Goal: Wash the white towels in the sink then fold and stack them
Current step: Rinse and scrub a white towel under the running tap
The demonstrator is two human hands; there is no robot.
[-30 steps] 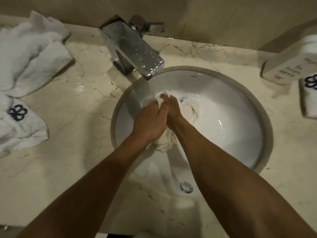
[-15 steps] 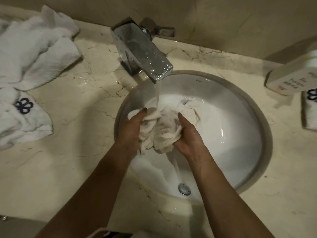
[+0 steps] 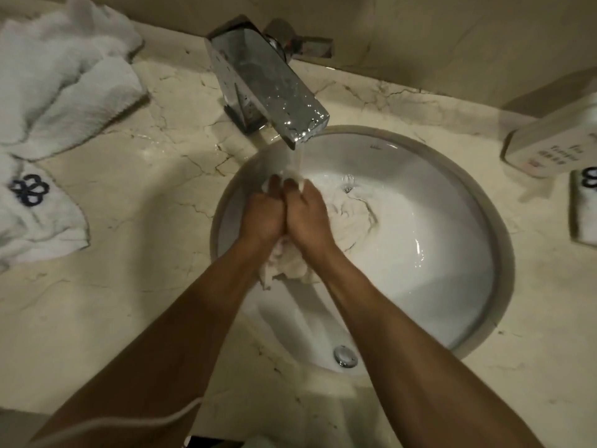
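A wet white towel [image 3: 350,218] is bunched in the round white sink [image 3: 452,189], under water running from the chrome faucet [image 3: 268,88]. My left hand [image 3: 261,218] and my right hand [image 3: 308,215] are pressed together side by side, both gripping the towel between them, with cloth sticking out below the wrists and at the fingertips. The stream falls right at my fingertips. More white towels [image 3: 61,79] lie crumpled on the counter at the far left, one of them [image 3: 38,221] with a dark blue flower emblem.
The marble counter [image 3: 145,286] surrounds the sink. A white box with print [image 3: 555,147] and another emblem towel [image 3: 586,208] sit at the right edge. The overflow cap [image 3: 345,356] is on the sink's near wall. A thin white cord [image 3: 155,418] crosses my left forearm.
Half a second ago my hands were apart with the towel spread between them; now they are squeezed together again under the stream, further up the sink.
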